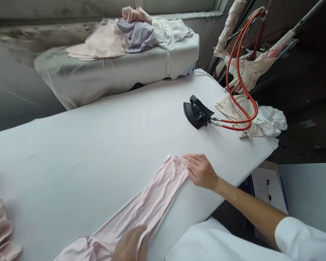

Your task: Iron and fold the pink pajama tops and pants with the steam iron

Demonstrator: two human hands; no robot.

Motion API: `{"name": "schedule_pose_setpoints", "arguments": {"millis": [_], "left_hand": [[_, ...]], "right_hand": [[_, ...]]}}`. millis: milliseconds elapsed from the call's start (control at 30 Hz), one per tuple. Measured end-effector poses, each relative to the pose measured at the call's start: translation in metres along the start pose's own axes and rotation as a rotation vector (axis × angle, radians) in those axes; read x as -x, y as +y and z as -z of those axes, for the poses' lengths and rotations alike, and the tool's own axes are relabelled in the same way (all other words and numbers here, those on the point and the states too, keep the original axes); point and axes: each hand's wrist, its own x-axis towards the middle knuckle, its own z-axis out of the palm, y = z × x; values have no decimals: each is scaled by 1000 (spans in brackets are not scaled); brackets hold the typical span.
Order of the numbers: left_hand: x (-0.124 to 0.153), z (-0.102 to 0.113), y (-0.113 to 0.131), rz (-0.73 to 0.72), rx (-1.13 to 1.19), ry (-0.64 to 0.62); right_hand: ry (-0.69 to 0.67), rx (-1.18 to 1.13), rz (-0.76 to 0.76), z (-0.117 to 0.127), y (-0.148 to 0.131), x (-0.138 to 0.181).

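Observation:
A light pink garment (154,195), narrow like a sleeve or leg and wrinkled, stretches diagonally across the white-covered ironing table (97,174). At its far end, my right hand (201,170) grips the corner of the cloth between fingers and thumb. My left hand (130,243) is lower down at the bottom edge, blurred, with a fold of the same garment caught between its fingers; part of this hand is out of view. Beyond my right hand, a black iron (197,111) rests on the table, apart from the garment.
Red hoses (240,72) loop from the iron to cloth-wrapped poles at right. Cream and white cloths (268,119) lie on the table's right end. Another pink cloth (1,228) is at left. Several garments (141,34) lie on a padded board behind. A pen (269,191) lies below right.

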Motion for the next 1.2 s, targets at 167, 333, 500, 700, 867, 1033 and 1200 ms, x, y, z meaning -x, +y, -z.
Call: {"name": "schedule_pose_setpoints", "arguments": {"millis": [167,333,500,700,867,1033,1200], "left_hand": [[-125,-61,41,-191,21,-89],[-166,-68,34,-267,169,-22],[-127,-63,18,-111,246,-9],[-118,-55,21,-338,445,-194],[-134,-71,17,-175,206,36],[-170,-98,65,-229,154,4],[-103,-57,-15,116,93,112]], "right_hand": [[-165,-7,104,22,51,-75],[146,182,-411,68,200,-182],[198,151,-402,67,199,-188],[-165,-7,334,22,52,-28],[-375,15,142,31,52,14],[4,133,-227,69,140,-126],[-63,-82,-653,82,222,-211]]}}
